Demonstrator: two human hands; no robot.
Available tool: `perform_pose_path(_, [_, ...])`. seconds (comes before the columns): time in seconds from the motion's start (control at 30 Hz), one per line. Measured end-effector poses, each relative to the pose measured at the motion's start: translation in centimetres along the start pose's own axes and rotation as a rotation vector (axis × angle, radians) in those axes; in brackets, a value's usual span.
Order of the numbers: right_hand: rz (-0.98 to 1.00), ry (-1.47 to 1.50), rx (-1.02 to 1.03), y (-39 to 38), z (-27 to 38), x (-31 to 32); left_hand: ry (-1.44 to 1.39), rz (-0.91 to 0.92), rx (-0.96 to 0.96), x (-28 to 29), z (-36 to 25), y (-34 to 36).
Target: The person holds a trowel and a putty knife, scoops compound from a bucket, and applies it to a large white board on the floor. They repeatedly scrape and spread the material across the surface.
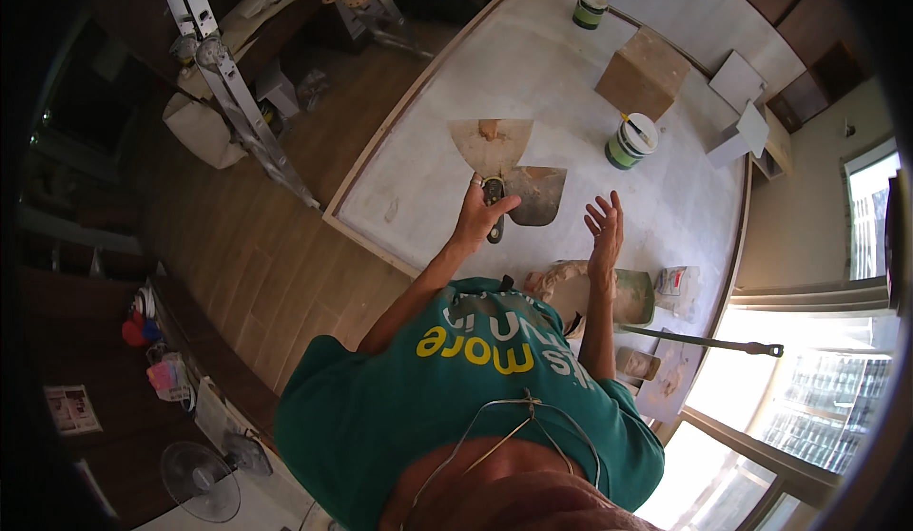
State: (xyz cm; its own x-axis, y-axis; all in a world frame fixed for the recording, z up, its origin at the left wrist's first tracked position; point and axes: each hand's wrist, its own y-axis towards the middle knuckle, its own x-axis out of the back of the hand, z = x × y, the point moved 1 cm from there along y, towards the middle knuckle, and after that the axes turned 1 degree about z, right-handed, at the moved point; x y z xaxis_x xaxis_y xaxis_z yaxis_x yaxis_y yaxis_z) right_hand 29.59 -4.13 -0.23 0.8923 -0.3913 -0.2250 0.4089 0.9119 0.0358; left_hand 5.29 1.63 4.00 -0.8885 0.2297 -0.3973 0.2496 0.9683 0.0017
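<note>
My left hand (477,215) is closed round the black handle of a wide putty knife (511,151), its pale, stained blade pointing away from me. A second, darker blade (538,196) shows just right of my thumb, over the white board. Whether that one is also in my grip, I cannot tell. My right hand (606,231) is raised to the right with its fingers spread, holding nothing. Beyond it stands a green and white paint tub (631,141) with a brush or tool with a yellow handle across its top.
The large whitish board (409,160) has a wooden edge. Toward its far side are a cardboard box (644,73) and another tub (590,10). A torn paper bag (561,284) and a green container (634,296) lie near my right forearm. An aluminium ladder (235,94) stands left.
</note>
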Motion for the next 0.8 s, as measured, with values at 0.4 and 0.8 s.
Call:
perform_pose_path(0.4, [0.137,-0.082,-0.091,16.1,2.8,1.0,0.080,-0.118,-0.282,6.5,-3.6,11.5])
perform_pose_path(0.8, [0.162,-0.053,-0.239,17.6,2.2,4.1,0.294,-0.468,-0.360,20.8,-5.8,4.4])
